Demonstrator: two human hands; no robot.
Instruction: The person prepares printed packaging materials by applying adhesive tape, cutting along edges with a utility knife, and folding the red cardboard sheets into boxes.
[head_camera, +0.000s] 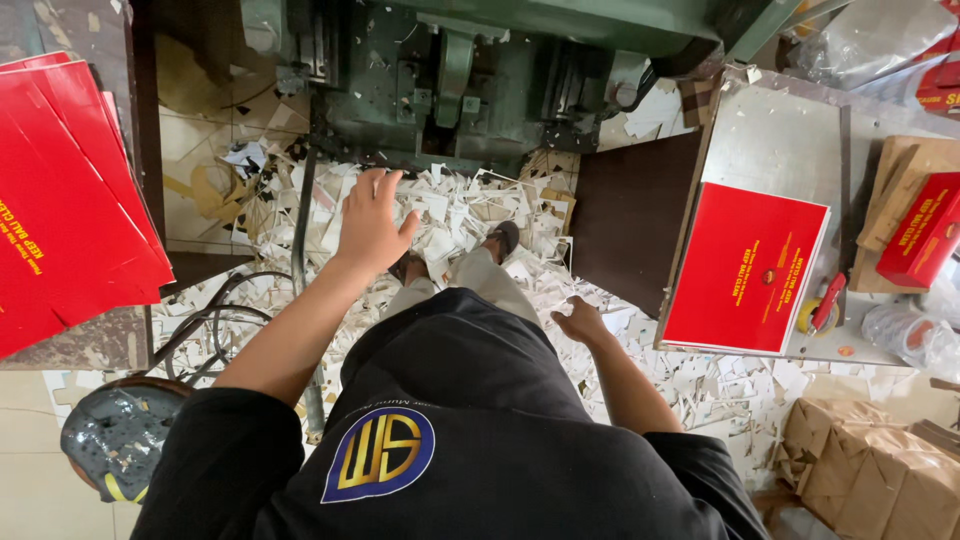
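— What are the hands doing right now?

— The left hand is stretched forward, fingers spread wide open, holding nothing, hovering above the paper offcuts heaped on the floor in front of the green press machine. The right hand hangs low by the hip, fingers loosely curled, and it looks empty too

— And the red printed sheets?

— One stack of red printed sheets lies on the metal counter to the person's right, just beside the dark feed board. A second pile of red sheets sits on the counter at the left, well apart from either hand. Near the right stack there is a roll of tape with a red cutter lying on it

— How would you go about it well from here?

— I'd say keep the feet steady, since the sandalled foot stands among loose scraps, and lift sheets flat by both edges so the stack stays square and nothing creases
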